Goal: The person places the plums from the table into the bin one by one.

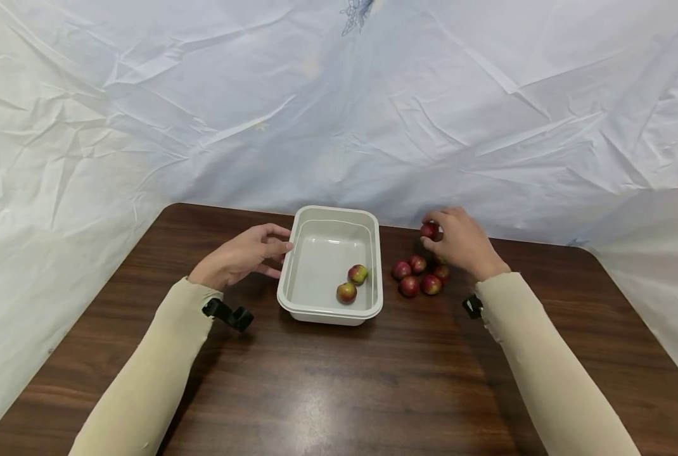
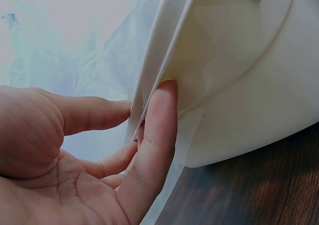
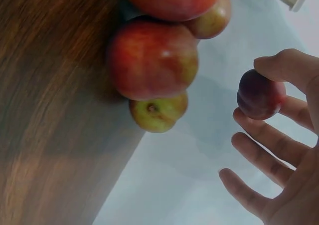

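A white plastic container [image 1: 322,256] stands on the table with two red-and-yellow plums [image 1: 347,292] in its near right part. At its left side my left hand [image 1: 242,254] pinches the rim, thumb on top and fingers beneath, which the left wrist view shows close up. To the right, my right hand [image 1: 463,244] holds a dark red plum [image 3: 260,95] between thumb and fingertips, raised above the table. Several more plums [image 1: 409,286] lie in a loose cluster just below that hand, some of them partly hidden by it.
The dark brown wooden table [image 1: 316,380] has rounded far corners. A creased white sheet [image 1: 339,107] hangs close behind its far edge and along both sides. Dark camera mounts [image 1: 229,315] sit on the wrists over cream sleeves.
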A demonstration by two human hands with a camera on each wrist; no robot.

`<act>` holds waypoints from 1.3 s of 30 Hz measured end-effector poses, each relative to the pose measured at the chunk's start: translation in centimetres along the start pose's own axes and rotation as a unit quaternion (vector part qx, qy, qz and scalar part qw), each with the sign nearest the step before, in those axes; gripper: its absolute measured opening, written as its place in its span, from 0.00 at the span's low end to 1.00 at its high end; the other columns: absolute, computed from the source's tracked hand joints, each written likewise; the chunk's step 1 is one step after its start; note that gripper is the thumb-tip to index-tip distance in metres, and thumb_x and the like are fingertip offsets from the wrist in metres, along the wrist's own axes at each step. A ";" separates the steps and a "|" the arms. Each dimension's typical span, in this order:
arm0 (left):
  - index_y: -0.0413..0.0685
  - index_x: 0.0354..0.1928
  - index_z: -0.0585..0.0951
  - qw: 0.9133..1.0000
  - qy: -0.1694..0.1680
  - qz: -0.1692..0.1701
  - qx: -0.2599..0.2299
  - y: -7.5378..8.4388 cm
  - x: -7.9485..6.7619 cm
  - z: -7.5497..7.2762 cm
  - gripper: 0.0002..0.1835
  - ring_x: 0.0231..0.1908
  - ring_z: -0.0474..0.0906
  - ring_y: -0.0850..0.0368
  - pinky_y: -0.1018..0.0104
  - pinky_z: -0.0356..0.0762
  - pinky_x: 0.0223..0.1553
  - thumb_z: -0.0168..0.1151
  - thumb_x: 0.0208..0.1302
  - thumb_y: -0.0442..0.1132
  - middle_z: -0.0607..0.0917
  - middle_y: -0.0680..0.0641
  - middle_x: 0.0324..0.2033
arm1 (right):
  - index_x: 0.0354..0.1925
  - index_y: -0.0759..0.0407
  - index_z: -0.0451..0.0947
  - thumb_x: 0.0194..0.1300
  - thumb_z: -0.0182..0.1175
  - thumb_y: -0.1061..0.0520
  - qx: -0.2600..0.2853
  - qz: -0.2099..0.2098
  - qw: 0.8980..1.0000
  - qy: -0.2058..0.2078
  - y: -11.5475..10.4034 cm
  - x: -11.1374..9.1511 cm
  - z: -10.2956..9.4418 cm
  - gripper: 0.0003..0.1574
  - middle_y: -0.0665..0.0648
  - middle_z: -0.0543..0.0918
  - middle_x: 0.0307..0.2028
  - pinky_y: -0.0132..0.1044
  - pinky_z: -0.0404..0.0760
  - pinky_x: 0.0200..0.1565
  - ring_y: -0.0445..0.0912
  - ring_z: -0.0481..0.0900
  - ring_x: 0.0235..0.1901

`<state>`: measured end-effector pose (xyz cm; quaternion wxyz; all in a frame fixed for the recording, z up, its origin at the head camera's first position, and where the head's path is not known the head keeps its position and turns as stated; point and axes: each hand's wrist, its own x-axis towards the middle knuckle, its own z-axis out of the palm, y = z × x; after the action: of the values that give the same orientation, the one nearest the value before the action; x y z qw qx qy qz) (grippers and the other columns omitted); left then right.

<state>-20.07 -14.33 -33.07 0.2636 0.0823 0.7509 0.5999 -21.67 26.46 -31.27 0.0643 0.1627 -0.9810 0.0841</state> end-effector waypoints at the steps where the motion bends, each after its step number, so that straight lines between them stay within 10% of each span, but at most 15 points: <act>1: 0.39 0.73 0.61 1.000 0.000 0.000 0.000 0.0 0.0 0.0 0.27 0.55 0.80 0.42 0.52 0.88 0.49 0.55 0.79 0.40 0.77 0.32 0.61 | 0.56 0.61 0.80 0.67 0.66 0.53 0.000 -0.001 1.000 0.003 -0.1 -0.1 -0.1 0.22 0.67 0.82 0.54 0.63 0.77 0.53 0.64 0.72 0.60; 39: 0.39 0.72 0.62 1.000 0.003 0.004 -0.002 0.2 0.0 0.2 0.27 0.52 0.81 0.45 0.52 0.88 0.49 0.55 0.78 0.40 0.77 0.32 0.60 | 0.54 0.59 0.82 0.64 0.70 0.56 0.053 -0.034 0.993 0.102 -4.1 -3.9 -2.6 0.21 0.62 0.84 0.50 0.54 0.76 0.49 0.56 0.73 0.48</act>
<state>-19.98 -14.18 -32.93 0.2589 0.0827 0.7502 0.6027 -16.38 24.37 -28.76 0.1576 0.1897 -0.9574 0.1502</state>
